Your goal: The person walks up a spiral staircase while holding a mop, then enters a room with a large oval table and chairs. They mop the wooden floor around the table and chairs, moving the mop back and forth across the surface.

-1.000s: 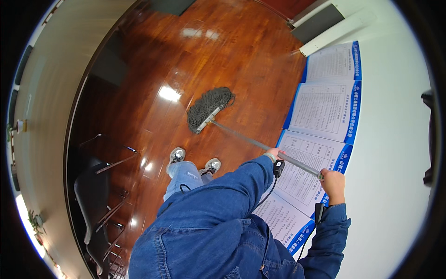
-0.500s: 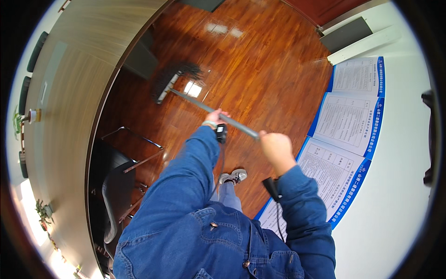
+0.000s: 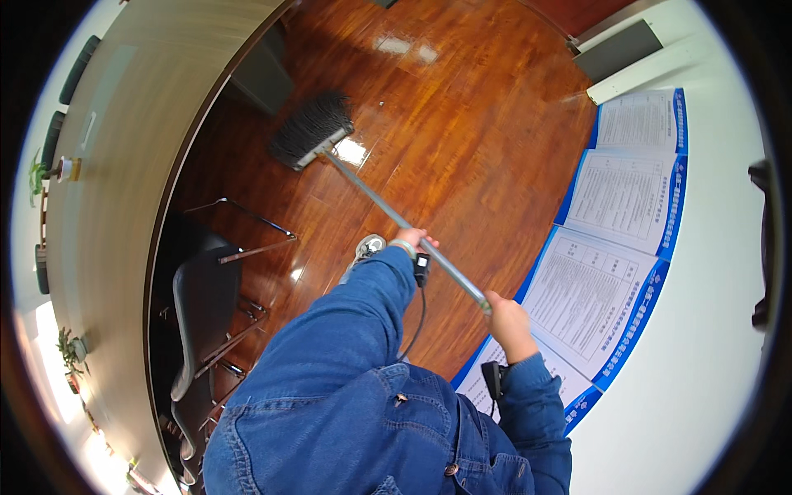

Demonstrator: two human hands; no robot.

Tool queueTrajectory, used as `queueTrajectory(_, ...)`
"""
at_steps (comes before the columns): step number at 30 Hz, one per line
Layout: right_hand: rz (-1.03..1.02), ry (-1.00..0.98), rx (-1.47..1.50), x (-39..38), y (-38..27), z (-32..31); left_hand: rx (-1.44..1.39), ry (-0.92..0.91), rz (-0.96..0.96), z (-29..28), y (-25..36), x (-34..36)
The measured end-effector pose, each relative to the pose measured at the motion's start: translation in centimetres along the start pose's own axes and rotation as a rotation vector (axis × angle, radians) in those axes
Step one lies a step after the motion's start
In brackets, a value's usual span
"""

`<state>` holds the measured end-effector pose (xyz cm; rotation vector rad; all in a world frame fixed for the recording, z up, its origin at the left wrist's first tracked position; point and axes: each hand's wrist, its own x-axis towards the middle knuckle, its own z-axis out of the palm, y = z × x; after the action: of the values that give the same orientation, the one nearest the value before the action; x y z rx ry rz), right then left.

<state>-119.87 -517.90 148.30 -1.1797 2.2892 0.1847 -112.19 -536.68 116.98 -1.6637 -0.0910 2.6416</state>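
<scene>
A broom [image 3: 375,198] with a grey metal handle slants across the view, from upper left down to the right. Its wide black bristle head [image 3: 312,130] is over the wooden floor, near the shade under the long table. My left hand [image 3: 415,239] is closed round the middle of the handle. At the handle's near end, my right hand [image 3: 509,324] grips the tip. Both hands have a small black device strapped near the wrist, with a cable. The handle hides part of the left fingers.
A long wood-grain table [image 3: 165,107] curves along the left, with a black chair [image 3: 202,309] beside it. On the right, blue-edged printed posters [image 3: 590,305] hang on the white wall. A dark grey box [image 3: 257,78] stands under the table. Potted plants [image 3: 70,351] are at far left.
Both hands have moved right and nearer to me with the handle. The broom head has swung slightly right and up, and its bristles now fan out to the far left. One shoe has shifted left.
</scene>
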Motion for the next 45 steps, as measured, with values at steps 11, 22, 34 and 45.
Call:
queueTrajectory(11, 0.149, 0.035, -0.290, -24.4, 11.0, 0.1, -0.110, -0.088, -0.276, 3.8, -31.9, -6.0)
queueTrajectory(22, -0.046, 0.132, -0.529, -13.0, 2.4, -1.4, -0.306, -0.172, -0.201, -0.6, -17.4, -6.5)
queueTrajectory(34, -0.474, 0.045, -0.274, 19.8, -34.7, 3.1, -0.472, -0.008, 0.670, -21.9, 21.0, -16.4)
queueTrajectory(45, -0.350, -0.207, 0.103, 23.1, -45.2, 11.8, -0.353, 0.162, 0.414, -32.5, 15.5, -21.9)
